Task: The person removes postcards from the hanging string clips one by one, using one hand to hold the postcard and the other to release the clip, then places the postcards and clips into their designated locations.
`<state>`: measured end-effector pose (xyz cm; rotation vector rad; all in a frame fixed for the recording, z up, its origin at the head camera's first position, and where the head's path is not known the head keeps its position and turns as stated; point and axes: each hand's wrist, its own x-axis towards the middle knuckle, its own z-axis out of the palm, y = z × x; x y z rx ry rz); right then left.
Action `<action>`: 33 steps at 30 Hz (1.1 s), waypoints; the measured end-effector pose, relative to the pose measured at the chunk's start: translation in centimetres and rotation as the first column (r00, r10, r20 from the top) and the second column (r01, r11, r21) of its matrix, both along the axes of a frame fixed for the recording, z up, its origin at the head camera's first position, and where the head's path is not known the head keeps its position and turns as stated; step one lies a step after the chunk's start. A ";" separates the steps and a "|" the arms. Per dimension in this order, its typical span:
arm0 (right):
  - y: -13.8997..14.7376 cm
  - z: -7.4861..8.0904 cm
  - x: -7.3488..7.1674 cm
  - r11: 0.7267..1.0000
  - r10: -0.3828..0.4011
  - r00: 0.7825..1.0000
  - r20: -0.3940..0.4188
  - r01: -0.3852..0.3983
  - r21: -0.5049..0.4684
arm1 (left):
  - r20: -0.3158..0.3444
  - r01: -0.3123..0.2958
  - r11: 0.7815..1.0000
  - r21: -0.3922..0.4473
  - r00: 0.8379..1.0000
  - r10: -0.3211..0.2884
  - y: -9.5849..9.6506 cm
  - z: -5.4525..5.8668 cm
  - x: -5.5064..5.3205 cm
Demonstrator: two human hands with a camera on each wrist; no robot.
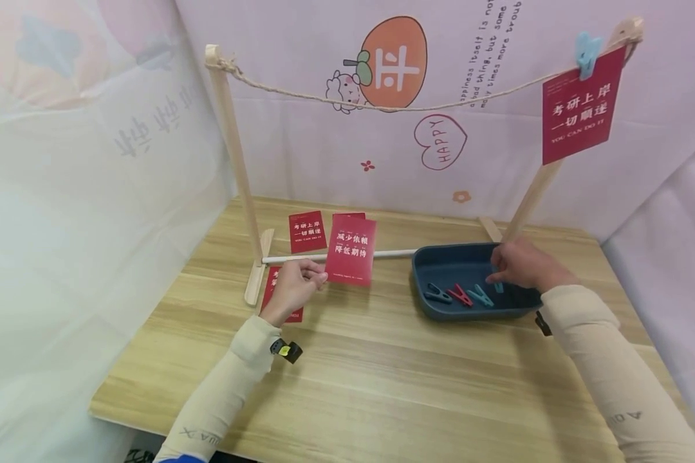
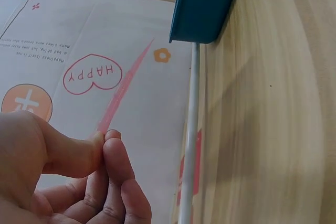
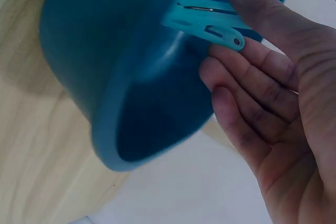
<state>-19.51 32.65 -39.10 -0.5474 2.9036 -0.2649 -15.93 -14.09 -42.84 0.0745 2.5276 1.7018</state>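
head: red card (image 1: 350,249) face-on | left wrist: edge-on | right wrist: slotted clip (image 3: 200,19)

Wood-grain table (image 1: 347,366), blue tray (image 1: 463,314), red cards (image 1: 307,233), stand (image 1: 235,154)

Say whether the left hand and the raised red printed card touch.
Touching: the left wrist view shows the left hand pinching the red printed card by its edge.

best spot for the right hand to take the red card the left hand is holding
Probably midway along the right edge of the red card, coming from the right, thumb and fingers on opposite faces: it is thin, and the left hand pinches its lower left corner, leaving that edge free. The right hand holds a teal clip, so it likely needs its grip cleared first.
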 end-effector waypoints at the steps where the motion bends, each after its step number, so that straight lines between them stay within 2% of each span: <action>1: -0.1 -0.1 0.1 1.000 -0.010 1.000 0.009 0.010 0.003 | 0.004 0.000 1.000 -0.005 1.000 0.000 -0.1 -0.1 0.1; 9: 0.1 -0.9 0.3 0.997 -0.062 0.997 0.049 0.059 0.050 | 0.030 -0.015 0.999 -0.048 0.999 0.017 -0.8 -1.3 0.8; 20: 0.5 -2.3 0.1 0.995 -0.064 0.997 0.041 0.061 0.085 | 0.053 -0.029 0.994 -0.107 0.998 0.035 -2.5 -2.5 1.6; 24: 0.5 -2.5 0.0 0.995 -0.060 0.997 0.049 0.056 0.080 | 0.070 -0.014 0.992 -0.124 0.997 0.023 -2.8 -2.8 1.9; 28: 0.6 -2.8 -0.1 0.996 -0.053 0.997 0.060 0.048 0.073 | 0.094 -0.007 0.991 -0.132 0.995 0.019 -2.9 -3.1 2.1; 33: 0.7 -3.3 -0.1 0.996 -0.051 0.996 0.071 0.046 0.074 | 0.155 -0.019 0.991 -0.129 0.987 0.039 -3.0 -3.5 2.4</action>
